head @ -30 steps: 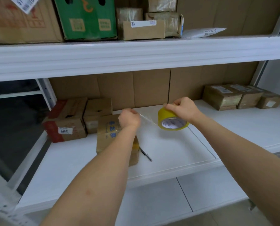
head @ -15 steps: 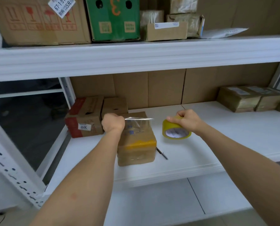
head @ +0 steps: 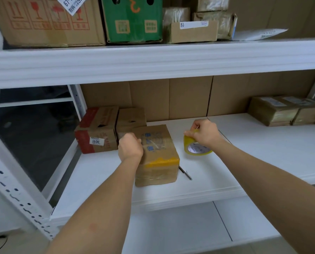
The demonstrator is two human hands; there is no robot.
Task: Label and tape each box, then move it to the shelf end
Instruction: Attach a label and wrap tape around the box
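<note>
Now two hands — one box (head: 155, 154) (taped).

head view | looks forward-down | near white shelf (head: 263, 154)

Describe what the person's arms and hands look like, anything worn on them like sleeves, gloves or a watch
Both arms are bare from the frame's lower edge to the fingers: no sleeves show. The left hand and right hand wear no gloves, and no watch, bracelet or ring shows on the sides facing the camera. A small round mark sits on the left forearm.
</note>
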